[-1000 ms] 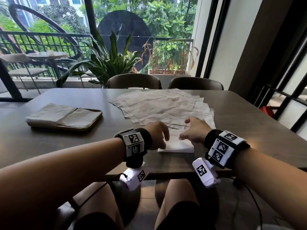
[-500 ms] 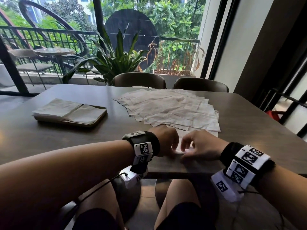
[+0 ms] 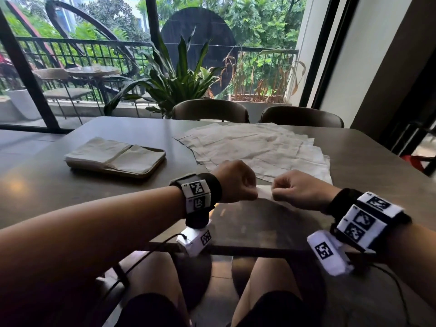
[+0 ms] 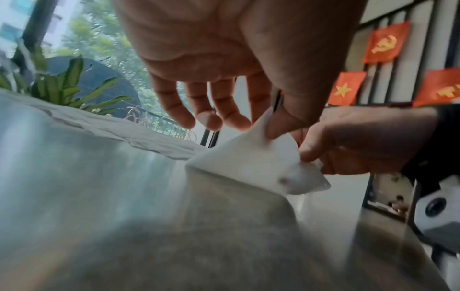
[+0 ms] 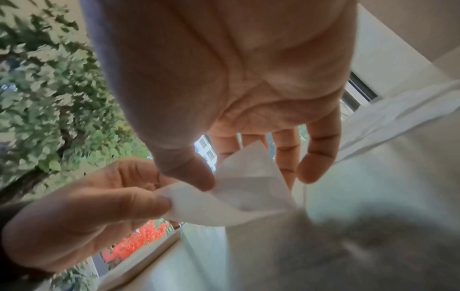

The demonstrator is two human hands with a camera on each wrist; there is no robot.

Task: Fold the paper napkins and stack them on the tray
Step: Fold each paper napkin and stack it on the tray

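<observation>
A white paper napkin (image 3: 264, 194) is lifted at its near edge above the dark table (image 3: 368, 175). My left hand (image 3: 243, 185) pinches one corner of it between thumb and forefinger (image 4: 276, 126). My right hand (image 3: 285, 191) pinches the neighbouring corner (image 5: 191, 177). The napkin (image 4: 248, 165) slopes down to the tabletop on its far side. A loose spread of unfolded napkins (image 3: 254, 147) lies just beyond the hands. To the left, a flat tray (image 3: 144, 174) carries two stacks of folded napkins (image 3: 111, 153).
Two empty chairs (image 3: 210, 110) stand at the table's far side, with a potted plant (image 3: 179, 81) and a window behind them. The table's near edge (image 3: 247, 249) runs just under my wrists. Red flags (image 4: 383, 43) hang on a railing to the right.
Both hands went from resting on the flat napkin to pinching its near corners and lifting them off the table. The head view tilted up slightly.
</observation>
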